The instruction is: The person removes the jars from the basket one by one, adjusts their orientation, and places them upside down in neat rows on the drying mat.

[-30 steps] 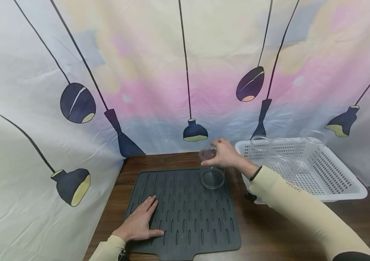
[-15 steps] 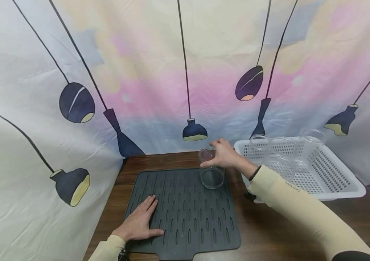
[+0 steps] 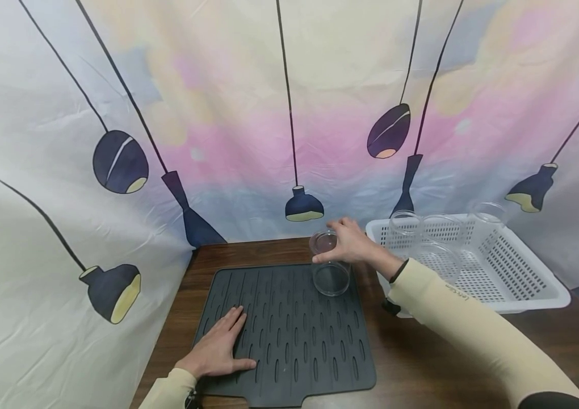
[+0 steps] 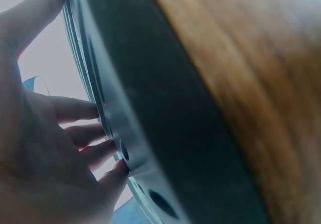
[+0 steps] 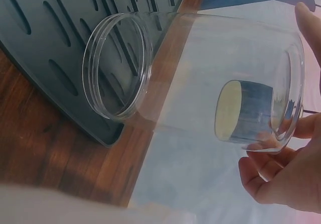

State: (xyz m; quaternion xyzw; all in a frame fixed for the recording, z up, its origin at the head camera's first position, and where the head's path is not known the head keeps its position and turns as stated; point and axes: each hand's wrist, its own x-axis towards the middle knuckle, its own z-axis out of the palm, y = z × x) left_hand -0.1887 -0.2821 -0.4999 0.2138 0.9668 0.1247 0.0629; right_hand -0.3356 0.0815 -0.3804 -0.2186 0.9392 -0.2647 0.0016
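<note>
A clear, colourless cylindrical jar point(image 5: 173, 73) with a ridged, screw-thread mouth, smooth see-through walls and a rounded base stands mouth down at the far right corner of a dark grey rectangular rubber mat point(image 3: 284, 341) with slots and grooves; the printed cloth behind shows through it. The right hand point(image 3: 353, 241) grips this jar from above, thumb and fingers set around its base end. The left hand point(image 3: 218, 346) rests with fingers extended and spread on the mat's left part. Both arms wear cream sleeves point(image 3: 455, 318). There is one jar in the grip, one mat, and one white perforated plastic basket point(image 3: 535, 305), standing to the right on the dark brown wooden table point(image 3: 412, 352). In the basket, four clear round rims point(image 3: 406, 222) can be counted, though their overlapping outlines leave the number of vessels unsure. Seven dark blue lamps point(image 3: 304, 203) are printed on the pastel cloth point(image 3: 238, 113).
</note>
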